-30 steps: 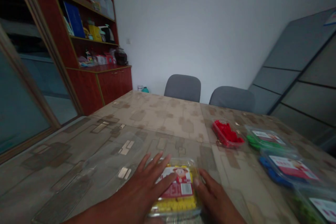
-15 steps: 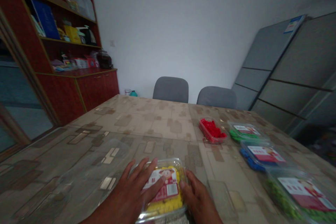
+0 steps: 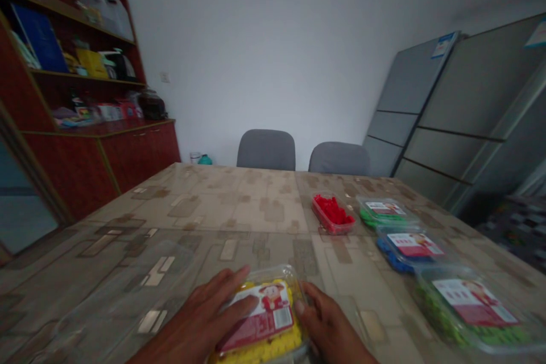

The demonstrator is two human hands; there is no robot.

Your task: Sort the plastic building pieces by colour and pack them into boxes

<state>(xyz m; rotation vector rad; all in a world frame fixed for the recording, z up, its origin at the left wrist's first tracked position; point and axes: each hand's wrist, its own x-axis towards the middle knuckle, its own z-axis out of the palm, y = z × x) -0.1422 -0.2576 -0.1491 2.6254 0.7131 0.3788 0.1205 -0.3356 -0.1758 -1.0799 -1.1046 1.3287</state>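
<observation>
In front of me at the bottom of the head view sits a clear plastic box (image 3: 262, 324) filled with yellow pieces, its lid bearing a white and red label with a cartoon figure. My left hand (image 3: 213, 313) lies over its left side, thumb across the label and fingers along the far left edge. My right hand (image 3: 324, 324) grips the right side, thumb on the rim and fingers curled around the outside. Both hands are closed on the box. Its near edge is cut off by the frame. To the left lies a faint transparent plastic piece (image 3: 128, 296), perhaps a lid.
A lidless box of red pieces (image 3: 333, 214) stands to the right. Beyond it are labelled boxes of green (image 3: 387, 213), blue (image 3: 409, 247) and light green pieces (image 3: 478, 310). Two grey chairs (image 3: 266, 149) stand behind the patterned table (image 3: 230, 193); a red cabinet (image 3: 136, 153) is left.
The view has turned slightly right and up. My left hand has slid toward the left edge of the box, uncovering more of the label. My right hand keeps its grip.
</observation>
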